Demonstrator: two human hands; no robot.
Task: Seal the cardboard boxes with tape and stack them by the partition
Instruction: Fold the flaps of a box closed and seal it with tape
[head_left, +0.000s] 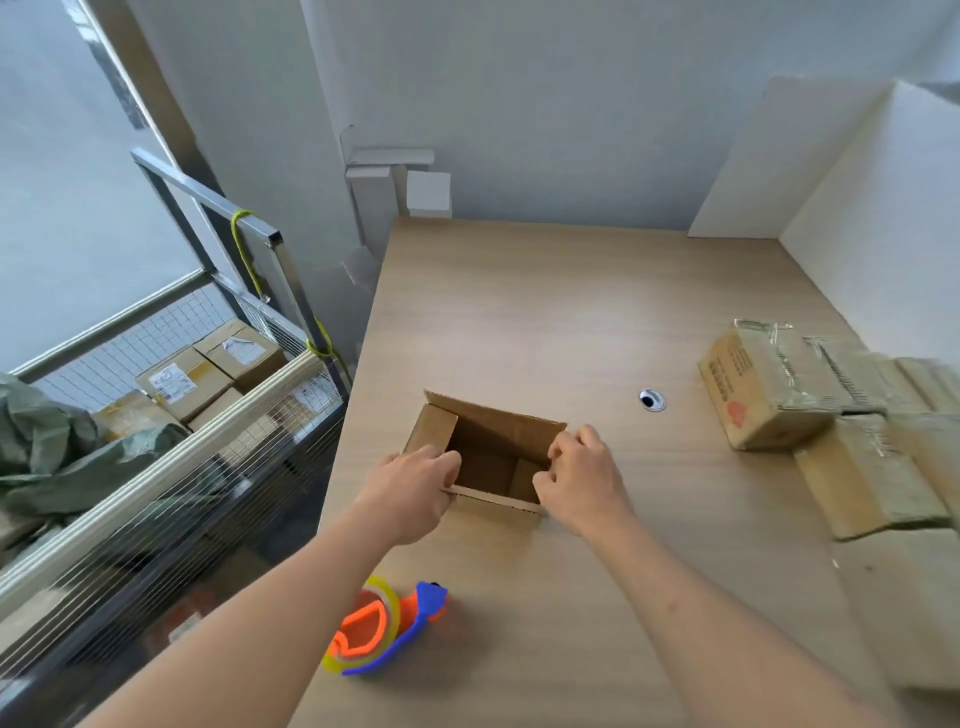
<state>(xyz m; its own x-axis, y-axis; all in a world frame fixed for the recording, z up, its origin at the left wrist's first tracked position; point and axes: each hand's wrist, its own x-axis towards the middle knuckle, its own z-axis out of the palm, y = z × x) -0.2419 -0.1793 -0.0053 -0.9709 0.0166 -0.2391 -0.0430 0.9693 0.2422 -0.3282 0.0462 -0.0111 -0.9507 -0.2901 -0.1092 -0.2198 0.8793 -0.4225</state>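
Two hands: both work at one open cardboard box (488, 452) standing near the middle of the wooden table (545, 312).
Left hand (410, 486): reaches in from the lower left, knuckles up, fingers curled over the box's near-left flap; fingertips hidden inside the opening.
Right hand (582, 478): reaches in from the lower right, fingers bent and pinching the right-hand flap at its edge.
Box state: unsealed, top flaps up, brown interior showing; far flap upright.
Tape dispenser (387, 629): orange and blue with a yellowish roll, lying on the table near the front edge, between the forearms, touched by neither hand.
Finished boxes (810, 410): taped cartons grouped at the table's right side by the white partition (872, 223); the stack is blurred and cut off by the frame, count unclear.
Wire cage (171, 415): left of the table, holding labelled cartons, partly hidden by mesh and green sheeting.
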